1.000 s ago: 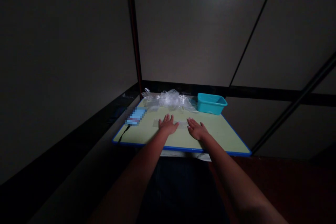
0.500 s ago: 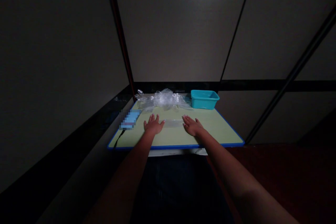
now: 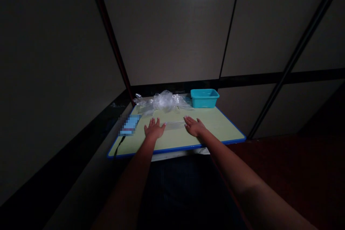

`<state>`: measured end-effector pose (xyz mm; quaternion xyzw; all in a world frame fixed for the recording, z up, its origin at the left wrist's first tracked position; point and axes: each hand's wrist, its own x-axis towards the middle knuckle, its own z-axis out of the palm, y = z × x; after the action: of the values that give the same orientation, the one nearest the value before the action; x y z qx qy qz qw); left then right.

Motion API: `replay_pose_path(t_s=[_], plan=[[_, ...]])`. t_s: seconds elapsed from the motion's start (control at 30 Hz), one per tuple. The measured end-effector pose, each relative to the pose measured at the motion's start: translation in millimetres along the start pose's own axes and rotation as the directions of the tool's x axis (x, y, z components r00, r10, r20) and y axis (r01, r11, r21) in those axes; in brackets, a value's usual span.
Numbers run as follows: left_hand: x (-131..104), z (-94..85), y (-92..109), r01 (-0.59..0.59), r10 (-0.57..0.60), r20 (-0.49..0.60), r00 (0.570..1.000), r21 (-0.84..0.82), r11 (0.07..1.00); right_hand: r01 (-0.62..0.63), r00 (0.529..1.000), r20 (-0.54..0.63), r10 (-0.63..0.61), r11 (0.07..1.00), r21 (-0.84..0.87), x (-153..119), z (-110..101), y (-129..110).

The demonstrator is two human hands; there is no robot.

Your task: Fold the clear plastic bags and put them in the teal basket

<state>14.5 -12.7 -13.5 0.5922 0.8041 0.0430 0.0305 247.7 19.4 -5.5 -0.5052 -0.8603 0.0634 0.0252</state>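
Note:
A flat piece of clear plastic (image 3: 174, 125), perhaps a small bag, lies on the pale green tabletop (image 3: 172, 139) between my hands. At its left end my left hand (image 3: 154, 129) rests palm down, fingers spread and thumb toward the plastic. My right hand (image 3: 194, 127) lies flat by the right end, fingers stretched out and pointing up and left. Neither hand is wrapped around anything. Whether the palms cover part of the plastic is hidden.
Crumpled clear plastic bags (image 3: 165, 101) are heaped along the back edge. A turquoise basket (image 3: 205, 99) stands at the back right. At the left edge lies a blurred-out blue item (image 3: 129, 125) with a dark strap (image 3: 118, 145). Walls border the table behind and at left.
The view has tilted and turned slightly right, so the table appears shifted left. Both hands keep about the same flat pose on either side of the plastic.

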Motion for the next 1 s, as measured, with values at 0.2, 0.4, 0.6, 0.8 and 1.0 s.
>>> replay_pose_path(t_s=[0.2,0.4,0.6,0.8,1.0], plan=[[-1.4,-1.3,0.2,0.002,-0.002,-0.003,1.0,0.004,1.0,-0.032,0.999,-0.031,0.032,0.999,-0.002,-0.2,3.4,2.6],[-0.3,3.2,-1.8,0.001,0.0,-0.041,0.999,0.001,1.0,-0.037,0.998,-0.046,0.037,0.999,0.011,0.4,3.7,4.8],[2.1,6.5,-4.5,-0.002,0.003,-0.058,0.998,0.004,1.0,-0.039,0.985,-0.16,0.061,0.99,0.137,-2.5,4.1,5.7],[1.9,4.5,-4.5,-0.006,0.007,-0.025,1.0,0.028,1.0,0.016,0.968,-0.251,0.011,0.994,0.104,0.1,-0.9,-6.4],[-0.3,2.2,-3.1,0.0,0.002,-0.04,0.999,0.045,0.999,0.124,0.977,-0.187,-0.105,0.988,0.091,31.3,-4.6,-45.1]])
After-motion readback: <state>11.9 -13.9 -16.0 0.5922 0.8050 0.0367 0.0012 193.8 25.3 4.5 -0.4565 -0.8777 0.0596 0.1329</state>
